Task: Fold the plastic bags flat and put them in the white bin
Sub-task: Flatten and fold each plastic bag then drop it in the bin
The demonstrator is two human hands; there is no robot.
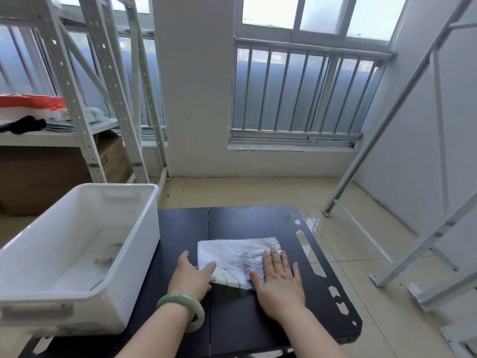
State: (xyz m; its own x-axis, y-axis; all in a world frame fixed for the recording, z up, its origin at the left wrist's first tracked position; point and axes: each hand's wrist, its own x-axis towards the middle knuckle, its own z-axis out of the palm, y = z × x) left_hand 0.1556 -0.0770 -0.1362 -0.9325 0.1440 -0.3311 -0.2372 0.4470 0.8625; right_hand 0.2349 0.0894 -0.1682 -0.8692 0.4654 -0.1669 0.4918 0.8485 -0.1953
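A folded, crinkled white plastic bag [232,251] with dark print lies flat on the black table [232,319]. My right hand [280,277] presses flat on the bag's right part, fingers straight and spread. My left hand [192,276], with a green bangle on the wrist, holds the bag's near left corner, slightly lifted, between thumb and fingers. The white bin [134,244] stands on the table's left side, right beside my left hand. Something flat and pale lies on the bin's bottom.
White metal shelving [85,130] rises behind the bin, with red, white and black items on its shelf and cardboard boxes [38,177] beneath. Another metal rack [413,228] leans at the right. Tiled floor lies beyond the table's far and right edges.
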